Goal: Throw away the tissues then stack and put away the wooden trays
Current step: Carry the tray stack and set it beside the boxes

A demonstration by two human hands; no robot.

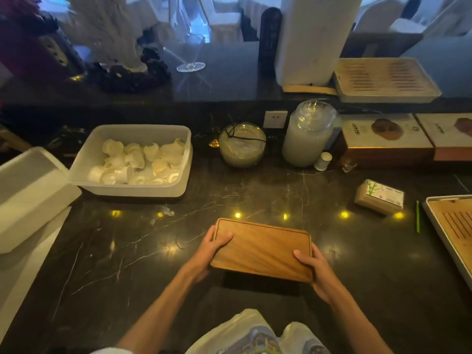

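Both bare forearms reach forward from the bottom of the view over the dark marble counter and meet at a wooden tray, which sits low in the middle of the picture. The left hand grips the tray's left short end, thumb lying on top near the rim and the other fingers curled underneath out of sight. The right hand clasps the near right corner the same way, thumb across the top surface, palm wrapped around the edge. Both wrists are bent slightly inward, so the tray is held between the two hands. It tilts a little, its far edge higher in the view than its near edge, and a dark shadow lies on the counter below its near side; whether it touches the counter I cannot tell.

Well apart to the left, a clear plastic tub holds a heap of small white cups. Behind the tray stand a glass bowl and a lidded glass jar. To the right lies a wrapped tissue pack, and at the right edge a slatted tea tray is partly in view.
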